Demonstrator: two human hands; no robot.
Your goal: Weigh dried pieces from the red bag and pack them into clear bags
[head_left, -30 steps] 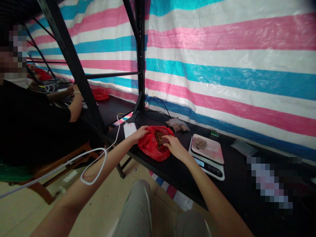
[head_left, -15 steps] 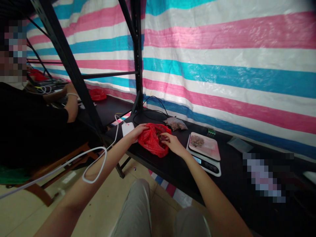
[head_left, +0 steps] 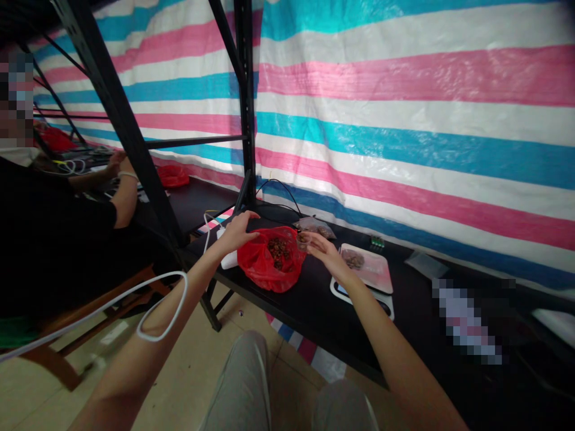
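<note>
A red plastic bag point(head_left: 265, 276) lies open on the black table, with small brown pieces point(head_left: 279, 251) inside it. My left hand point(head_left: 238, 232) is at the bag's left edge, thumb and fingers spread apart. Between the fingers of my right hand point(head_left: 324, 250) is a small clear cup point(head_left: 303, 240) with some brown pieces in it, held by the bag's right rim. Right of that hand stands a white kitchen scale point(head_left: 381, 272), bearing a clear bag of brown pieces point(head_left: 353, 259). My right forearm covers part of the scale.
Filled clear bags point(head_left: 317, 227) lie behind the red bag. A white power bank point(head_left: 229, 258) with a cable is at its left. Green batteries point(head_left: 377, 242) and a flat clear packet point(head_left: 424, 263) lie farther right. A black metal post point(head_left: 121, 120) separates me from a co-worker point(head_left: 54, 221).
My right hand has come up out of the red bag with the small cup. My left hand has let go of the bag's edge, and the bag's mouth is wider.
</note>
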